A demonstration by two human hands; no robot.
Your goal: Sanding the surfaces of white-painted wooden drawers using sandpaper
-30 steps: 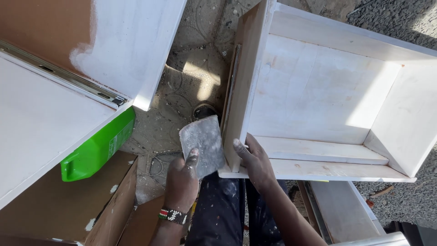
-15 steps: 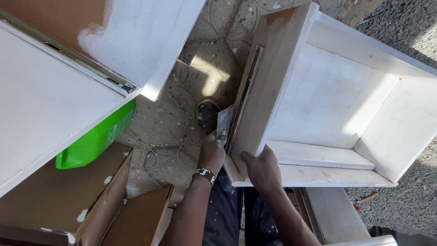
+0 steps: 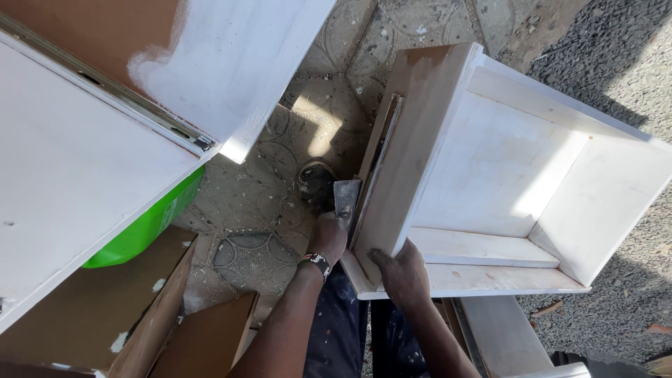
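- the big white panel (image 3: 63,175) fills the left of my view, with a metal slide rail (image 3: 119,94) running across it and a bare brown patch at the top where the white stops.
- the white drawer (image 3: 518,175) is tipped up on my lap, open side facing right, its bare wooden outer side (image 3: 413,133) turned toward me.
- brown boards (image 3: 105,322) sit low on the left, and a green jug (image 3: 147,231) pokes out from under the panel.
- the patterned floor (image 3: 266,189) shows between the panel and the drawer, speckled with white bits.
- my right hand (image 3: 402,273) wraps around the drawer's near bottom corner, fingers closed on the edge, steadying it.
- my left hand (image 3: 327,236) is closed tight on a flat scraper (image 3: 346,196), thumb and fingers pinching its lower end.
- the scraper stands edge-on against the wooden side, just beside the dark metal runner (image 3: 381,147) fixed there.
- to work this side well, i judge the blade should lie nearly flat on the wood and run along the grain in long, even strokes, while the right hand holds the drawer from rocking.
- near the runner i would ease the pressure so the blade's corner does not catch on the metal.
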